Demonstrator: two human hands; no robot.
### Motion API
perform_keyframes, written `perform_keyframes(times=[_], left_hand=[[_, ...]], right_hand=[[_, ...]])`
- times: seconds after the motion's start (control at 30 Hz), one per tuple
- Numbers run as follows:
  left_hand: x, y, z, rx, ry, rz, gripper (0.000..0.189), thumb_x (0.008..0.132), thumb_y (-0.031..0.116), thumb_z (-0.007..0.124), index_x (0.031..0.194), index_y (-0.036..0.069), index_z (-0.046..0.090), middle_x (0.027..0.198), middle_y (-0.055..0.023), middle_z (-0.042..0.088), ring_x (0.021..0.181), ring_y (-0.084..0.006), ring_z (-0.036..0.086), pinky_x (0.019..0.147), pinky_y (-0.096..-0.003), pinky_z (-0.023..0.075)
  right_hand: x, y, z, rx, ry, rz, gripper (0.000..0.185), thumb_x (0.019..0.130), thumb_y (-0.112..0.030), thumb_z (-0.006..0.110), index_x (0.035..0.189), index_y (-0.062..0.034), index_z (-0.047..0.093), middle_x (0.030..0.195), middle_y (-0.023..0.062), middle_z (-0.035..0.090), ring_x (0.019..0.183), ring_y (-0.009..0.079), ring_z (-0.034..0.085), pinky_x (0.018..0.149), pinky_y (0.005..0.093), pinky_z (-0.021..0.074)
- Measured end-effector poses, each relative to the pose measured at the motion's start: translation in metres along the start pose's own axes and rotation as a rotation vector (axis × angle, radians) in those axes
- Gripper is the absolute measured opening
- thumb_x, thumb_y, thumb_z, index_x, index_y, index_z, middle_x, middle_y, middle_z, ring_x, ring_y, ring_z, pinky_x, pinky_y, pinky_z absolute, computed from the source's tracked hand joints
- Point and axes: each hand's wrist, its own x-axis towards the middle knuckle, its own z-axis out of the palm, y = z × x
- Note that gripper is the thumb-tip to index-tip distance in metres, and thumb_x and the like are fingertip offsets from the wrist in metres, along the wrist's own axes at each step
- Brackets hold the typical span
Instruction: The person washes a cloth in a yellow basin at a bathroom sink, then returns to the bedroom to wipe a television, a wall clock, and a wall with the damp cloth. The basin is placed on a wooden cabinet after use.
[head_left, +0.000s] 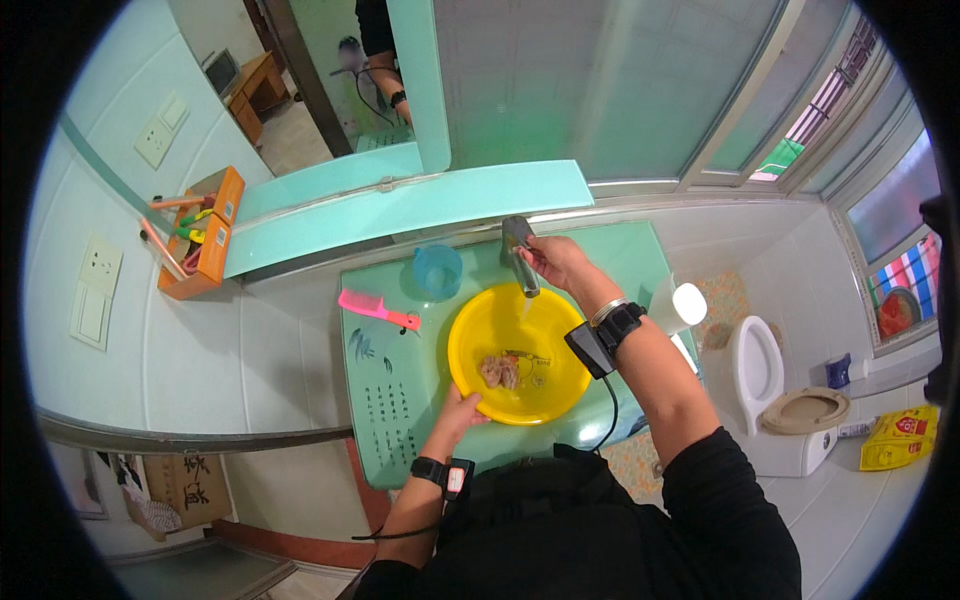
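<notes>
My left hand (456, 414) grips the near-left rim of a yellow plastic basin (480, 319), with the thumb over the edge. At the back of the green glass washstand (442, 457), the fingers of my right hand (556, 259) hold the side of a metal faucet (523, 262). A thin stream of water (526, 307) runs from its spout into the basin. A crumpled pinkish-brown bundle (499, 372) lies at the bottom; its kind I cannot tell. The washbowl beneath the basin is mostly hidden.
Left of the faucet stands a blue plastic cup (438, 272), near a pink comb (379, 309). A white cylindrical container (679, 306) is at the counter's right. Above the counter runs a glass shelf (420, 199) with an orange box (199, 240). A toilet (757, 367) stands farther right.
</notes>
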Motion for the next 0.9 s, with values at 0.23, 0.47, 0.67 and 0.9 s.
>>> perform_keyframes(times=[0.23, 0.47, 0.67, 0.9], left_hand=[[0.007, -0.009, -0.008, -0.026, 0.016, -0.024, 0.044, 0.092, 0.011, 0.049, 0.131, 0.015, 0.030, 0.116, -0.0112, 0.057, 0.081, -0.0222, 0.067, 0.066, -0.0351, 0.0575], [0.016, -0.024, -0.013, -0.102, -0.011, -0.021, 0.049, 0.092, 0.013, 0.051, 0.134, 0.018, 0.028, 0.119, -0.0097, 0.056, 0.089, -0.0234, 0.065, 0.072, -0.0366, 0.0564], [0.021, -0.028, -0.007, -0.066, 0.010, -0.070, 0.052, 0.092, 0.013, 0.053, 0.136, 0.018, 0.025, 0.124, -0.0098, 0.052, 0.099, -0.0258, 0.063, 0.081, -0.0396, 0.0545], [0.018, -0.016, -0.014, 0.075, 0.085, -0.079, 0.074, 0.087, 0.015, 0.064, 0.145, 0.014, 0.017, 0.110, -0.0116, 0.060, 0.091, -0.0212, 0.064, 0.076, -0.0355, 0.0541]], right_hand=[[0.006, -0.018, -0.005, -0.139, 0.073, -0.009, 0.015, 0.091, 0.001, 0.055, 0.099, 0.0130, 0.054, 0.088, 0.0181, 0.064, 0.067, 0.0211, 0.065, 0.059, 0.0251, 0.0573], [-0.003, -0.020, -0.012, -0.181, 0.050, -0.109, 0.019, 0.092, -0.006, 0.057, 0.102, 0.0103, 0.055, 0.090, 0.0155, 0.064, 0.077, 0.0205, 0.066, 0.065, 0.0241, 0.0571], [-0.046, 0.010, -0.051, -0.237, -0.044, -0.054, 0.039, 0.097, -0.029, 0.054, 0.115, 0.0049, 0.051, 0.095, 0.0143, 0.066, 0.080, 0.0171, 0.065, 0.074, 0.0284, 0.0556], [-0.113, 0.080, -0.146, -0.713, 0.167, -0.038, 0.034, 0.095, -0.027, 0.055, 0.107, 0.0035, 0.064, 0.091, 0.0124, 0.069, 0.080, 0.0186, 0.068, 0.072, 0.0280, 0.0547]])
